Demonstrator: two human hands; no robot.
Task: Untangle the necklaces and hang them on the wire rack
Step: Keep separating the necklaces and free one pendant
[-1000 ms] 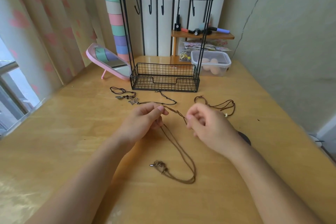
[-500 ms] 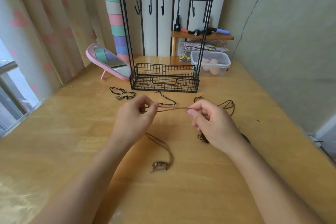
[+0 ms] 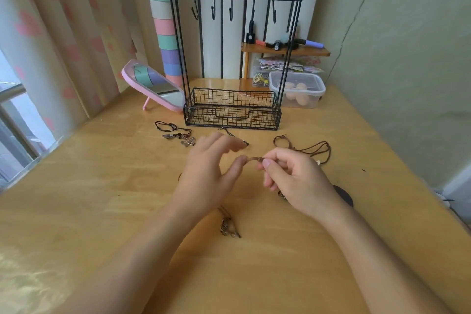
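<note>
My left hand (image 3: pixel 211 173) and my right hand (image 3: pixel 293 178) are close together above the table's middle. Between them runs a short stretch of a brown cord necklace (image 3: pixel 253 159). My right thumb and forefinger pinch it, my left thumb presses on its other end, and my left fingers reach forward. Its coiled metal pendant (image 3: pixel 226 228) hangs below my left wrist. A second brown cord necklace (image 3: pixel 316 146) lies to the right. A black cord necklace with silver pendants (image 3: pixel 175 132) lies to the left. The black wire rack (image 3: pixel 232 109) stands behind, its hooks (image 3: pixel 230 11) bare.
A pink tilting mirror (image 3: pixel 155 86) stands left of the rack. A clear lidded box (image 3: pixel 298 92) and a small wooden shelf (image 3: pixel 285 51) with cosmetics are at the back right. A dark round object (image 3: pixel 344 194) lies by my right wrist. A thin black cord (image 3: pixel 228 131) lies before the basket.
My hands have drawn closer together, shortening the taut stretch of cord between them. The pendant has swung in under my left wrist. My left fingers have spread forward.
</note>
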